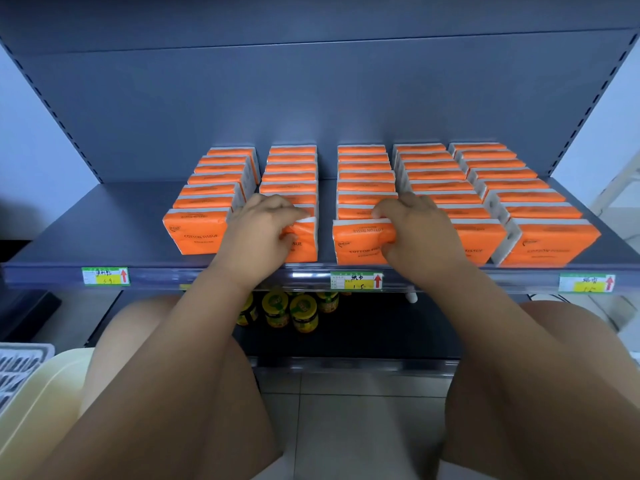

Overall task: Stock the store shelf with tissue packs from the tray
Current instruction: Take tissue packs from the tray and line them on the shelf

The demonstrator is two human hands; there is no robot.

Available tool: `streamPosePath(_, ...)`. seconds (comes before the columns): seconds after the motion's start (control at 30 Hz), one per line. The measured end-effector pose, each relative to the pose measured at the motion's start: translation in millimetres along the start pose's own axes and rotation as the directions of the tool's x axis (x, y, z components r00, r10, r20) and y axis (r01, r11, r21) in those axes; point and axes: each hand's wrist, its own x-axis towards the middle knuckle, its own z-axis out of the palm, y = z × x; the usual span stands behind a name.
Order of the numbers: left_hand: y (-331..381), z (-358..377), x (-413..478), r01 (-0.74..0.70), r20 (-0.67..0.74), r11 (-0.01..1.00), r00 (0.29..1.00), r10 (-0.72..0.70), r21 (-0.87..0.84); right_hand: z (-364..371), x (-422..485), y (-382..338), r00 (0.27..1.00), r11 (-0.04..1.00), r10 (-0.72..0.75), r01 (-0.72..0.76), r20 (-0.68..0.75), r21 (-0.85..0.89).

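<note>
A person's left hand (pixel 263 230) pinches the front pack of the second row (pixel 305 241), fingers curled over its white top edge and thumb on its orange face. The right hand (pixel 415 230) grips the front pack of the third row (pixel 356 242) the same way. Five rows of soft, plastic-wrapped tissue packs (pixel 512 174) stand on the matte grey metal shelf (pixel 104 230), with neighbouring packs crowding both hands. Paper price tags (pixel 356 281) sit on the clear strip (pixel 207 277). Yellow-lidded jars (pixel 303 311) stand below, and a cream plastic tray (pixel 45 393) lies lower left beside a slotted grey crate (pixel 17 368).
</note>
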Motion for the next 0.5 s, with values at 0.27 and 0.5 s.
streamPosePath(0.27,3.2,1.8,1.5,0.069,0.036,0.997,0.997,-0.068,-0.026,1.1,-4.7,-4.1,1.0,0.998,-0.008,0.009,0.013,-0.06)
streamPosePath(0.5,10.0,-0.2,-1.7,0.112,0.011,0.992,0.994,-0.113,0.059,3.3,-3.7,-5.9,1.0,0.997,0.012,-0.01,0.02,-0.078)
